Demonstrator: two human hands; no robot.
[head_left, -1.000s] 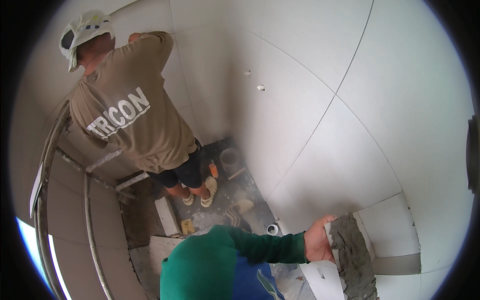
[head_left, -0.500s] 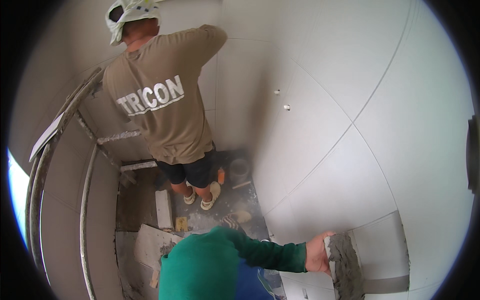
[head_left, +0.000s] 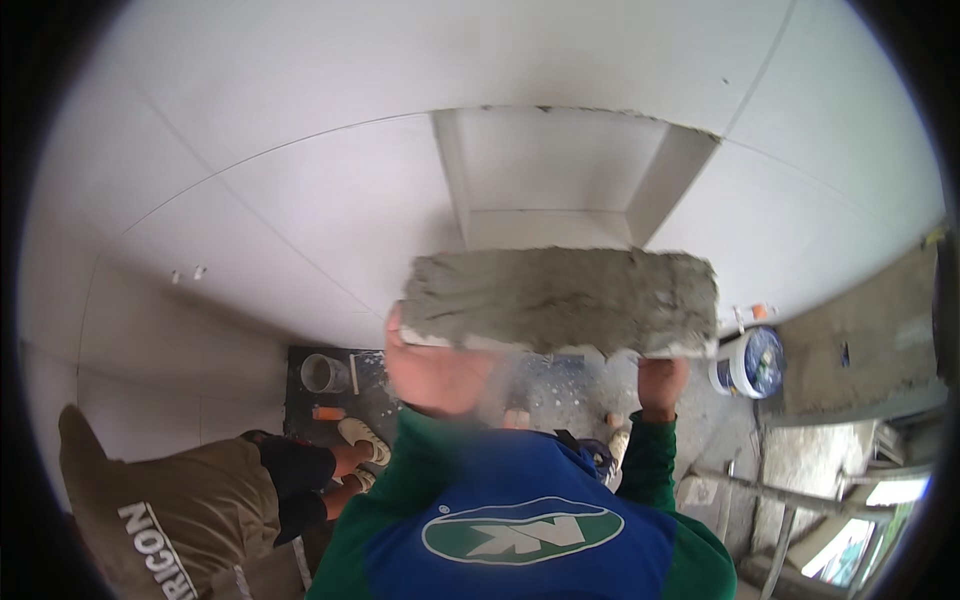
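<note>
My left hand point(head_left: 440, 365) grips the left end of a white tile slab point(head_left: 460, 343), whose upper face carries a thick, rough layer of grey mortar point(head_left: 560, 290). At the slab's other end, my right hand point(head_left: 660, 385) holds its underside, fingers partly hidden. Both forearms are in green sleeves. The slab is level in front of a rectangular recess point(head_left: 555, 165) in the white tiled wall point(head_left: 330, 200); its top edge shows grey, uneven patches.
A co-worker point(head_left: 190, 505) stands at lower left beside a grey bucket point(head_left: 325, 372) and an orange item point(head_left: 328, 413). A white bucket point(head_left: 735, 360) sits at right by a cement-coloured ledge point(head_left: 860, 335); metal scaffold bars point(head_left: 785, 540) cross the lower right.
My view has swung right to face the recess. The mortar-covered slab has turned from upright to crosswise in front of me, with both hands now visible on it. The co-worker appears lower left.
</note>
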